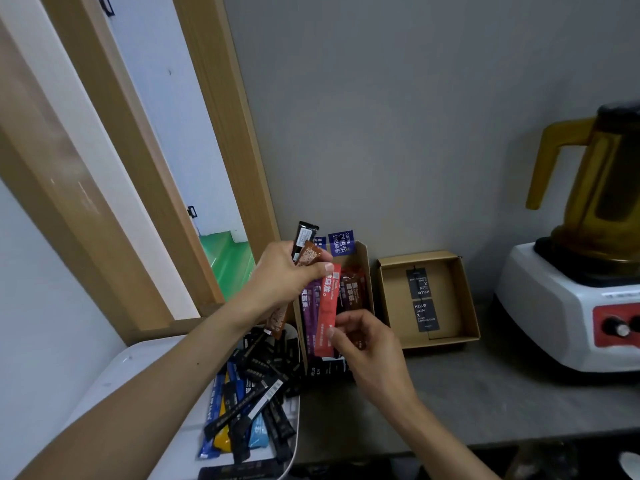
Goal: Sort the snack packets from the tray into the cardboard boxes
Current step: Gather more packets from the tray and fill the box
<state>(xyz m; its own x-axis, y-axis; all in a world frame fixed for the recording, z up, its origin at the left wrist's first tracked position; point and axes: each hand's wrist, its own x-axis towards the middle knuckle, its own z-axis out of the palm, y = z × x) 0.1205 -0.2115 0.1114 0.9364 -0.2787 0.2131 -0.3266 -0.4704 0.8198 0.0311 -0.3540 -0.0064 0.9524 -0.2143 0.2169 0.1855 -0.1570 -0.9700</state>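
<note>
Packets (309, 254) sit gripped in left hand (285, 275); right hand (370, 348) seemingly pinches red packet (327, 306).

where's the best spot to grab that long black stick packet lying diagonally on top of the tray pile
Probably its white barcode end, pinched across the two flat faces from above. The black stick packet lies flat and slanted on top of the pile in the tray. That end points up and right, toward the boxes, with nothing lying over it, so fingers should reach it without disturbing the packets beneath.
</note>
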